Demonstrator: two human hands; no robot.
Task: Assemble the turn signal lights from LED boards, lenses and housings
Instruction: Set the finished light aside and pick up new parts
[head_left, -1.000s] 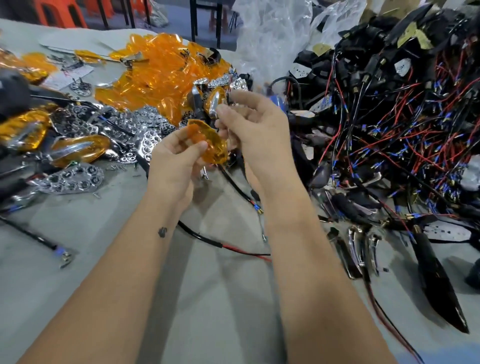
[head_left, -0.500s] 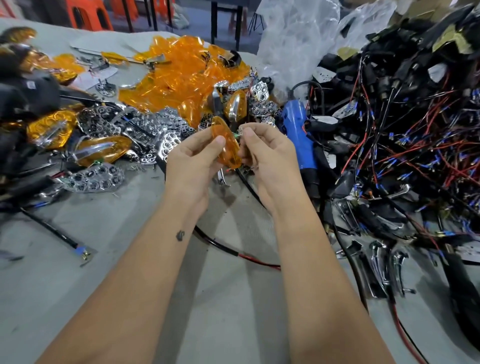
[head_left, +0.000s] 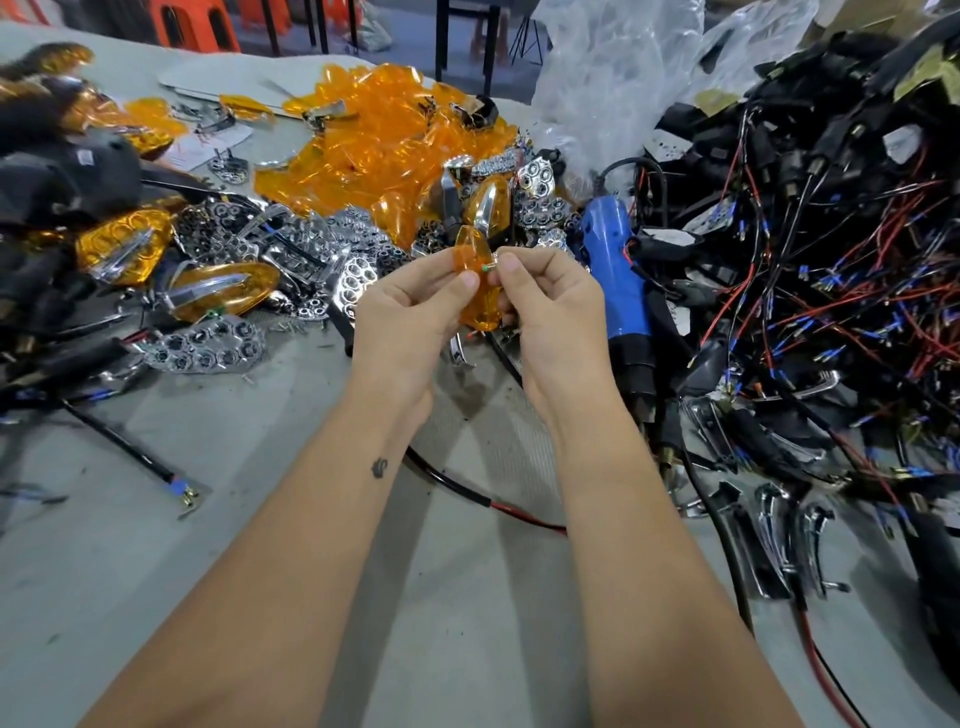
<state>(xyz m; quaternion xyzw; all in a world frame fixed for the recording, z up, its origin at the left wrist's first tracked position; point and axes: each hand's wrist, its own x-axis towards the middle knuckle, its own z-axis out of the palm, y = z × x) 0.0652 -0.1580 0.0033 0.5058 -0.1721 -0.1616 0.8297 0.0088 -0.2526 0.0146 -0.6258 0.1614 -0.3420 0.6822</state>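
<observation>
Item, as I read it: amber lens pinched upright in left hand, steadied so right hand, fingertips closed on small green-tipped part, can seat it

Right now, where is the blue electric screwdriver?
In the head view, the blue electric screwdriver lies on the table just right of the right hand, between the orange lens pile and the tangle of wired housings.

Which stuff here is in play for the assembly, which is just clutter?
In play:
- amber lens, held by left hand
- small part, pinched by right hand
- lens pile
- chrome reflectors
- wired housings

Lying about:
- blue screwdriver
- plastic bag
</observation>
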